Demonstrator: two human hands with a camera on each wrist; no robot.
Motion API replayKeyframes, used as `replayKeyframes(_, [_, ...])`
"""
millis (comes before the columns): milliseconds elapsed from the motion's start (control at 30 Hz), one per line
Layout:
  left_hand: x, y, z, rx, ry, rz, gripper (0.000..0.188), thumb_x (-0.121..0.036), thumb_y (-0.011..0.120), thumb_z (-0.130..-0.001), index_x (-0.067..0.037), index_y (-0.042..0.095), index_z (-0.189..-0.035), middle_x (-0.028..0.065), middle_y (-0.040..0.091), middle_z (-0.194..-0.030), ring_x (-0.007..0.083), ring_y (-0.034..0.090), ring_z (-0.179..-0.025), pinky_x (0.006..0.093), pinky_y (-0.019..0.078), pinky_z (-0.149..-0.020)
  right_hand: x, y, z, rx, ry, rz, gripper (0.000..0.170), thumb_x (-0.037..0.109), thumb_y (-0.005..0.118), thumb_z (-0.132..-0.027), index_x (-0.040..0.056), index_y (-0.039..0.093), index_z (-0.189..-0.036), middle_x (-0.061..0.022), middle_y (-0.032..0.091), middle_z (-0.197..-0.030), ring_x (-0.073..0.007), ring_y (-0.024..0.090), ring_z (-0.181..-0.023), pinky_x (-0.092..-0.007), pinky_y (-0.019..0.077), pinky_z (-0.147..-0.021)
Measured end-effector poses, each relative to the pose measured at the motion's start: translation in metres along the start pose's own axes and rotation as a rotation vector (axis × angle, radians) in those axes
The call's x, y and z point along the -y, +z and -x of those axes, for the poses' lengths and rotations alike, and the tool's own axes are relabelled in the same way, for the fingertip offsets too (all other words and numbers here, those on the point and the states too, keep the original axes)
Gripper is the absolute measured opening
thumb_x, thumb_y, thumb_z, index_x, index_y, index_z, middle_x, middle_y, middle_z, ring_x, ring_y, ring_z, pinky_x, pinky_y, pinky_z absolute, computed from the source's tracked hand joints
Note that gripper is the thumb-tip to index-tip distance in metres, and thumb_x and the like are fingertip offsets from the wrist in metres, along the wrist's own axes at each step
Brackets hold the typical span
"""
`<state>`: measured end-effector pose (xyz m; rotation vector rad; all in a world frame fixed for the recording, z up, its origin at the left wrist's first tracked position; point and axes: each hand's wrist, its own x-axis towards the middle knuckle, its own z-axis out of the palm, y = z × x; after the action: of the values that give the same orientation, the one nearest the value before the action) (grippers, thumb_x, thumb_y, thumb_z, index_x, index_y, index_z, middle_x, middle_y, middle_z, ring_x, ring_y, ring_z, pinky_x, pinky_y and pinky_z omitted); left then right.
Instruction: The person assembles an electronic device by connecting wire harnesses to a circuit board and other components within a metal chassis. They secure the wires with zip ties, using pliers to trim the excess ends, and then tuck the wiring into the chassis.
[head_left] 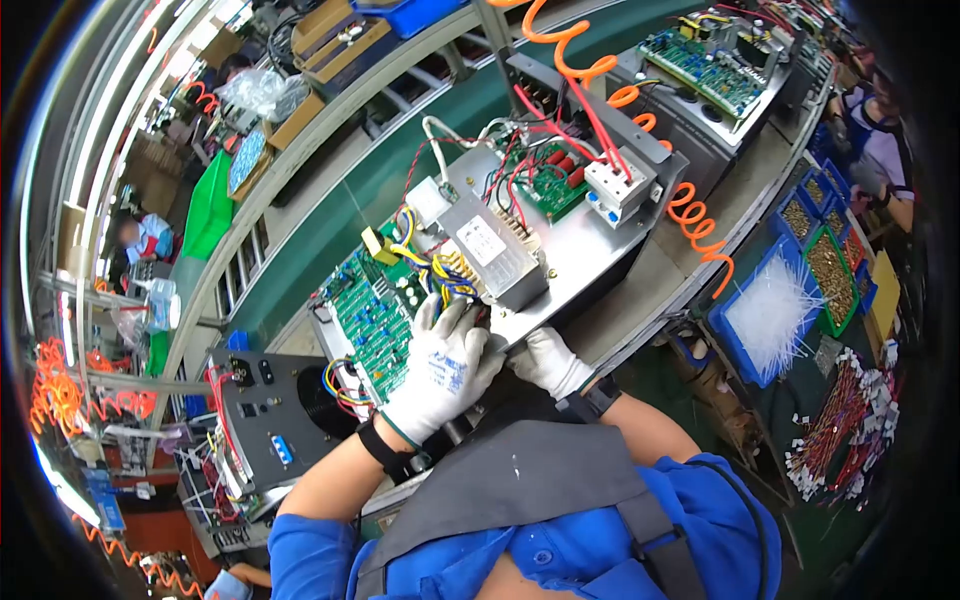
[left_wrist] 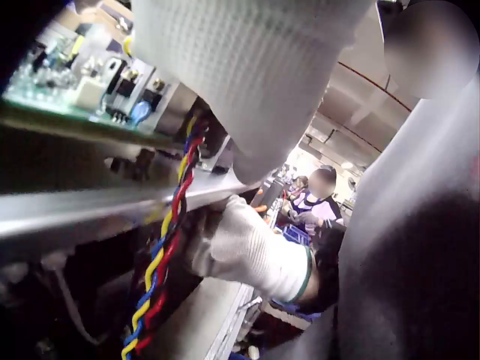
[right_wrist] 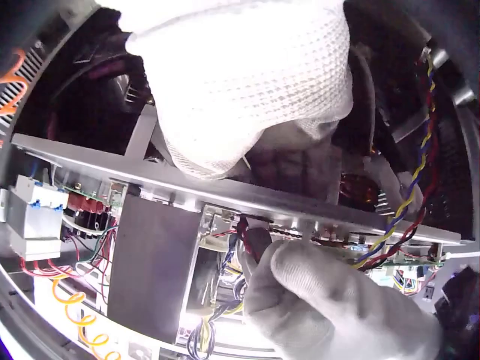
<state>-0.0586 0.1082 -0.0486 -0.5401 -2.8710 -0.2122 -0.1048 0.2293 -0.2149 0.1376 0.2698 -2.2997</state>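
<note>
A metal chassis plate (head_left: pixel 590 262) carries a boxy transformer (head_left: pixel 492 250) and a green circuit board (head_left: pixel 372 322). In the head view my gloved left hand (head_left: pixel 445 368) reaches over the plate's near edge, beside the transformer. Its thumb and fingers pinch red and black wires (right_wrist: pixel 246 234) near the edge in the right wrist view. My gloved right hand (head_left: pixel 548 362) is at the same edge, its fingers curled in below the plate; I cannot tell whether they hold anything. Twisted yellow, blue, red and black wires (left_wrist: pixel 174 225) hang down past the edge in the left wrist view.
Another chassis with a circuit board (head_left: pixel 705 75) stands at the back right, a dark unit (head_left: pixel 275 430) at the left. Orange coiled hose (head_left: pixel 700 225) hangs close by. Blue bins, one with white ties (head_left: pixel 770 315), and wire bundles (head_left: pixel 845 425) lie right.
</note>
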Motion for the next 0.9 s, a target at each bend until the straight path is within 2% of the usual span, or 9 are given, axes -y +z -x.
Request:
replayKeyframes(200, [-0.012, -0.007, -0.001, 0.006, -0.054, -0.004, 0.032, -0.021, 0.072, -0.067, -0.005, 0.062, -0.093, 0.0162, 0.063, -0.109, 0.0342, 0.051, -0.114, 0.0568, 0.0277, -0.103, 0.009, -0.005, 0.026, 0.131, 0.097, 0.115, 0.027, 0.001, 0.055, -0.090, 0.0030, 0.061, -0.117, -0.0057, 0.063, -0.114, -0.0195, 0.061, -0.102, -0.0315, 0.0501, -0.087])
replayKeyframes(267, [-0.005, -0.007, -0.003, 0.037, -0.054, 0.049, 0.030, -0.020, 0.071, -0.068, -0.005, 0.063, -0.093, 0.0163, 0.064, -0.109, 0.0336, 0.053, -0.114, 0.0565, 0.0270, -0.104, 0.009, -0.001, 0.029, 0.109, -0.085, 0.695, 0.029, -0.006, 0.052, -0.088, 0.0022, 0.062, -0.114, -0.0064, 0.062, -0.116, -0.0190, 0.060, -0.103, -0.0318, 0.0495, -0.090])
replayKeyframes(300, [-0.004, -0.008, -0.002, 0.031, -0.062, 0.056, 0.029, -0.020, 0.071, -0.069, -0.005, 0.064, -0.093, 0.0163, 0.065, -0.110, 0.0333, 0.054, -0.114, 0.0561, 0.0267, -0.105, 0.014, 0.007, 0.033, 0.336, -0.385, 1.081, 0.035, -0.011, 0.050, -0.085, 0.0013, 0.059, -0.117, -0.0070, 0.060, -0.118, -0.0187, 0.059, -0.106, -0.0326, 0.0494, -0.092])
replayKeyframes(400, [-0.001, -0.007, -0.001, 0.050, -0.055, 0.057, 0.030, -0.020, 0.072, -0.069, -0.005, 0.064, -0.094, 0.0155, 0.064, -0.111, 0.0334, 0.053, -0.115, 0.0554, 0.0278, -0.103, 0.012, -0.008, 0.026, 0.277, -0.015, 0.563, 0.043, -0.015, 0.043, -0.086, 0.0026, 0.054, -0.124, -0.0060, 0.056, -0.123, -0.0172, 0.056, -0.111, -0.0358, 0.0488, -0.095])
replayKeyframes(633, [0.001, 0.000, -0.003, 0.089, -0.079, 0.055, 0.021, -0.016, 0.070, -0.074, -0.005, 0.064, -0.091, 0.0148, 0.064, -0.112, 0.0315, 0.053, -0.116, 0.0531, 0.0293, -0.101, 0.006, 0.008, 0.025, 0.150, 0.176, 0.054, 0.030, 0.008, 0.050, -0.094, 0.0037, 0.052, -0.124, -0.0090, 0.057, -0.121, -0.0212, 0.056, -0.113, -0.0420, 0.0459, -0.100])
replayKeyframes(767, [-0.001, -0.003, -0.011, 0.127, -0.066, 0.040, 0.018, -0.018, 0.070, -0.073, -0.005, 0.065, -0.084, 0.0141, 0.066, -0.108, 0.0292, 0.055, -0.113, 0.0505, 0.0315, -0.099, 0.012, 0.011, 0.022, 0.155, 0.236, -0.013, 0.030, 0.003, 0.053, -0.092, 0.0027, 0.054, -0.121, -0.0087, 0.058, -0.119, -0.0220, 0.056, -0.113, -0.0405, 0.0474, -0.096])
replayKeyframes(800, [-0.001, -0.005, -0.011, 0.163, -0.061, 0.025, 0.018, -0.018, 0.069, -0.072, -0.005, 0.065, -0.083, 0.0142, 0.066, -0.107, 0.0285, 0.056, -0.112, 0.0501, 0.0319, -0.098, 0.008, 0.005, 0.022, 0.161, 0.238, -0.007, 0.030, 0.003, 0.053, -0.092, 0.0027, 0.054, -0.121, -0.0087, 0.058, -0.119, -0.0220, 0.056, -0.113, -0.0405, 0.0474, -0.096])
replayKeyframes(867, [-0.004, -0.010, -0.010, 0.160, -0.058, 0.021, 0.019, -0.020, 0.069, -0.072, -0.005, 0.065, -0.083, 0.0137, 0.067, -0.103, 0.0272, 0.056, -0.112, 0.0510, 0.0311, -0.100, 0.005, 0.000, 0.020, 0.294, -0.179, 0.759, 0.029, -0.005, 0.057, -0.087, 0.0016, 0.060, -0.115, -0.0092, 0.062, -0.114, -0.0222, 0.060, -0.106, -0.0352, 0.0493, -0.091])
replayKeyframes(900, [-0.005, -0.012, -0.008, 0.168, -0.050, -0.024, 0.020, -0.020, 0.069, -0.071, -0.005, 0.064, -0.084, 0.0132, 0.067, -0.102, 0.0275, 0.056, -0.111, 0.0517, 0.0303, -0.101, 0.005, -0.003, 0.020, 0.233, -0.211, 0.826, 0.028, -0.010, 0.058, -0.083, 0.0010, 0.063, -0.109, -0.0105, 0.067, -0.107, -0.0203, 0.063, -0.099, -0.0309, 0.0502, -0.087])
